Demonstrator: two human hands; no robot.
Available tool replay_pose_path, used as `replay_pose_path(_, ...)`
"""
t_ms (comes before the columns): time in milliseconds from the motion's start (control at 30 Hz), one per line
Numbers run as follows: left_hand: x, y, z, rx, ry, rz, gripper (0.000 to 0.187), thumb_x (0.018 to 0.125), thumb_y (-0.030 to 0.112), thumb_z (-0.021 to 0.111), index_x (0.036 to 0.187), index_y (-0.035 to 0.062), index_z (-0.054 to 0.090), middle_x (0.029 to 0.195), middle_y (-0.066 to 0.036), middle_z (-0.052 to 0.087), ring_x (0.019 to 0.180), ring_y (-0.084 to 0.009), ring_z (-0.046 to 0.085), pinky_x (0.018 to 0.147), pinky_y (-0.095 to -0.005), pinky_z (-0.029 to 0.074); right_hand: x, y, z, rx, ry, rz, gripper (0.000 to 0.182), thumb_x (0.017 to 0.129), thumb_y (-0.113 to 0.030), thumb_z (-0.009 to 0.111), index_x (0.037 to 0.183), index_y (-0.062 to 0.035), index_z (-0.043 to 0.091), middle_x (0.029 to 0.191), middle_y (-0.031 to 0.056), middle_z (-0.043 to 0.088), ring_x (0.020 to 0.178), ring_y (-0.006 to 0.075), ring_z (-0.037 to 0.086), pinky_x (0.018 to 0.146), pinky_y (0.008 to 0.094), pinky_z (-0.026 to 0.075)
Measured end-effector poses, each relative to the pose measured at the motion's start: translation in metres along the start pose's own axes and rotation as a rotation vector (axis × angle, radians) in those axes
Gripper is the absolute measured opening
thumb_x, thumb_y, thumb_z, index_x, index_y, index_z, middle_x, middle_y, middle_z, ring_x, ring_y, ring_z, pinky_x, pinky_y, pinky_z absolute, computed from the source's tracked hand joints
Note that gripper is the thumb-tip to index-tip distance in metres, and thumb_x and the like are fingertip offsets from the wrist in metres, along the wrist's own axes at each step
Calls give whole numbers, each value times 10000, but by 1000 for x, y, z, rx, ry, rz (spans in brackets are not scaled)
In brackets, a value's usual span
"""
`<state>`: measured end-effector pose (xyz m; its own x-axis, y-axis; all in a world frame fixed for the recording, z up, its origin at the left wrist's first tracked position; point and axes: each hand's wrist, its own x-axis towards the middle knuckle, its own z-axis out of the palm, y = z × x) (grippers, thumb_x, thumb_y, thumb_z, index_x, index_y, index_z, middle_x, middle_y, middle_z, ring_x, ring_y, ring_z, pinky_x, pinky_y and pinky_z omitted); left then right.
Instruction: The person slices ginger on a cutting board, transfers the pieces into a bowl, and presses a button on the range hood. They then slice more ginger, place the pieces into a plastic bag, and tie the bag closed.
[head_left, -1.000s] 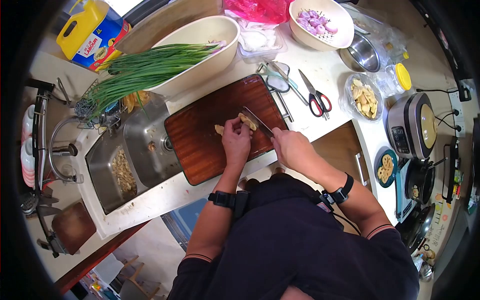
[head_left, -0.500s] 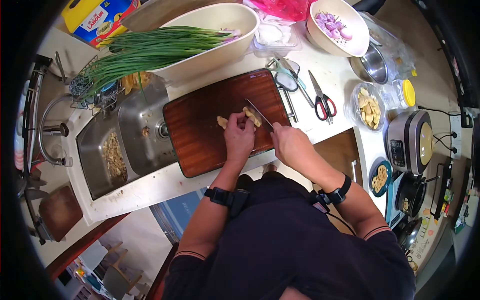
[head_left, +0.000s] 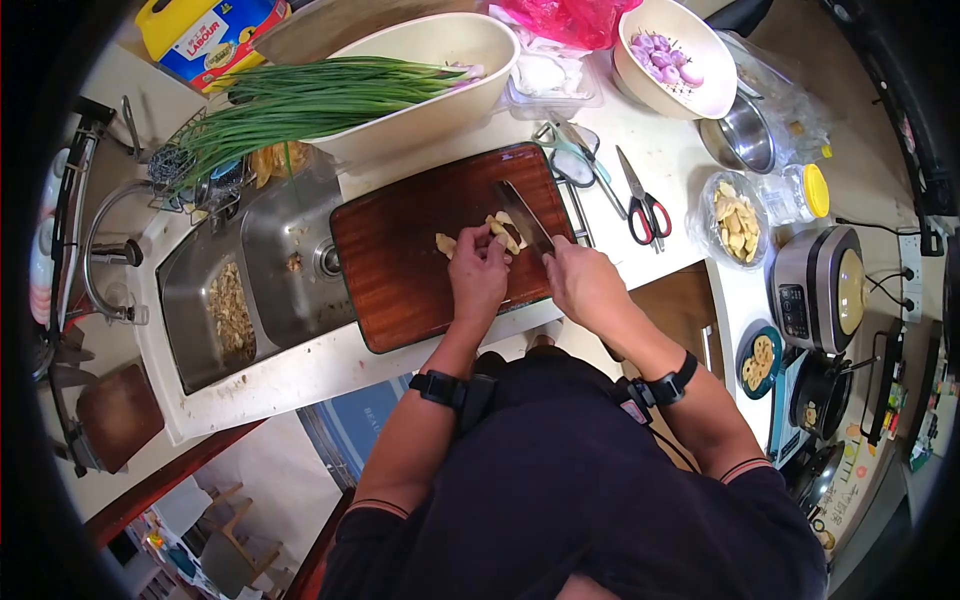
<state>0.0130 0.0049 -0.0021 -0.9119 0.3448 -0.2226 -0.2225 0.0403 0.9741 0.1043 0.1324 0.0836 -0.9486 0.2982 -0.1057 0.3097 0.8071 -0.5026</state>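
A brown cutting board (head_left: 400, 290) lies on the counter beside the sink. On it, my left hand (head_left: 477, 272) has its fingers bent together on a pale yellow piece of what looks like ginger (head_left: 507, 232). A smaller piece (head_left: 445, 244) rests to the left of those fingers. My right hand (head_left: 583, 283) is wrapped round the handle of a knife (head_left: 526, 219). The blade, its broad side showing, is just right of the yellow piece; whether they touch I cannot tell.
Behind the board are a long tub (head_left: 440, 105) with green stalks (head_left: 330, 100) and a bowl (head_left: 705, 90) of shallots. Scissors (head_left: 645, 208) and a bag of yellow pieces (head_left: 737, 222) lie right. The sink (head_left: 290, 315) is left, a cooker (head_left: 818, 290) far right.
The knife blade has turned from edge-on to showing its broad side and sits slightly right of the yellow piece. My left hand has hardly moved.
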Motion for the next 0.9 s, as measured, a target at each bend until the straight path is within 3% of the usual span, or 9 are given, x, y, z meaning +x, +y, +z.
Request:
replay_pose_path(233, 2, -7, 1, 5, 5, 14, 206, 957, 72, 633, 1121, -37, 574, 858, -64, 653, 671, -92, 615, 619, -246, 512, -10, -6, -11, 13, -80, 27, 176, 966, -151, 558, 919, 15, 525, 712, 252, 623, 679, 468, 624, 626, 532, 503)
replay_pose_path(300, 2, -8, 0, -4, 5, 11, 205, 956, 72, 635, 1119, -36, 575, 855, -63, 652, 671, -90, 613, 619, -246, 511, -11, -8, -11, -36, -123, 18, 189, 985, -155, 526, 920, 22, 541, 732, 245, 652, 685, 429, 665, 638, 507, 540)
replay_pose_path(900, 1, -10, 1, -31, 33, -25, 200, 945, 56, 622, 1114, -46, 592, 895, -90, 681, 694, -112, 618, 656, -264, 518, 10, -7, 0, -35, -124, -43, 168, 947, -128, 572, 894, 29, 542, 711, 258, 632, 691, 457, 636, 637, 523, 513)
